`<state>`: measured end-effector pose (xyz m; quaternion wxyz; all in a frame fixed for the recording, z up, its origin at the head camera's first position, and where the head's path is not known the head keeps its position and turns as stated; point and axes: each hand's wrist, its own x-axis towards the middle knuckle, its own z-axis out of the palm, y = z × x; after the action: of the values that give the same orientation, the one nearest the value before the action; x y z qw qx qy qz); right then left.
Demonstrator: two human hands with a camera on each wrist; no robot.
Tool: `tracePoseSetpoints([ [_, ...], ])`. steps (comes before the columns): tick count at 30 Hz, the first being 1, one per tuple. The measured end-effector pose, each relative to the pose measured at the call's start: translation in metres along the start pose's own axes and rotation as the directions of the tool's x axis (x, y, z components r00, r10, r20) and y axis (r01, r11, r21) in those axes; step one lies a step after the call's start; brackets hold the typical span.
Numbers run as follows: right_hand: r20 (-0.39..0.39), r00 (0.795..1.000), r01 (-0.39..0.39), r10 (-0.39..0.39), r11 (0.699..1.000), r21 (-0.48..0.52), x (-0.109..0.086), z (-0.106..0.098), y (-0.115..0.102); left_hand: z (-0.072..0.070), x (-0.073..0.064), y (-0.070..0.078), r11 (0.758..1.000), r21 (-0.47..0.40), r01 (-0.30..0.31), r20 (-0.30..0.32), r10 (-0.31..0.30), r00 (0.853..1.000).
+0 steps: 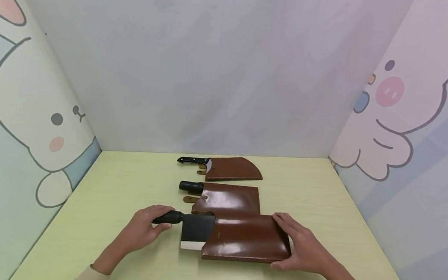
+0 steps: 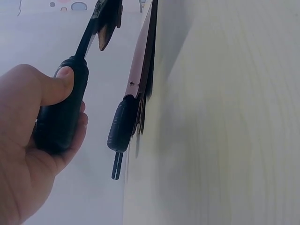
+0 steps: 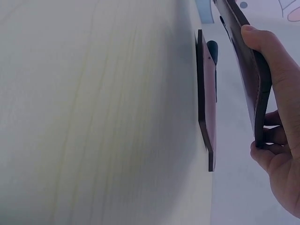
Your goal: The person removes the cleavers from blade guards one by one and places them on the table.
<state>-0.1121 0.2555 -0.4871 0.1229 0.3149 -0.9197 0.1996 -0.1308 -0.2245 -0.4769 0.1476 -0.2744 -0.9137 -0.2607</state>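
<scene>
A cleaver with a dark blade and pale cutting edge sits partly inside a brown leather sheath, the handle end of its blade bare. My left hand grips its black handle, thumb along the side in the left wrist view. At the sheath's far right end, my right hand holds it with thumb and fingers on opposite edges. Both wrist views show the cleaver and sheath raised off the table. The rest of the blade is hidden in the leather.
Just behind lies a second sheathed cleaver with a black handle, partly overlapped by the front sheath. Further back is a third sheathed knife with a riveted handle. The pale yellow table meets walls printed with cartoon animals at the sides.
</scene>
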Motion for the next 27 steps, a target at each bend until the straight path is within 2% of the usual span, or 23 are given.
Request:
tracePoseSetpoints([
  [7, -0.029, 0.999, 0.018, -0.018, 1.000, -0.005, -0.002, -0.001, 0.004, -0.003, -0.002, -0.004, 1.000, 0.000, -0.017, -0.032, 0.017, 0.999],
  [15, -0.008, 1.000, -0.003, 0.003, 1.000, -0.007, -0.003, -0.004, 0.006, -0.010, -0.003, -0.006, 0.999, -0.022, 0.029, 0.006, -0.029, 1.000],
  [21, -0.018, 1.000, 0.012, -0.012, 1.000, -0.015, -0.006, -0.005, 0.011, -0.014, -0.006, -0.012, 1.000, -0.018, 0.002, -0.015, -0.002, 1.000],
  [27, -0.009, 1.000, 0.012, -0.012, 1.000, -0.019, -0.009, -0.006, 0.014, -0.018, -0.009, -0.015, 1.000, -0.007, 0.012, -0.004, -0.012, 1.000],
])
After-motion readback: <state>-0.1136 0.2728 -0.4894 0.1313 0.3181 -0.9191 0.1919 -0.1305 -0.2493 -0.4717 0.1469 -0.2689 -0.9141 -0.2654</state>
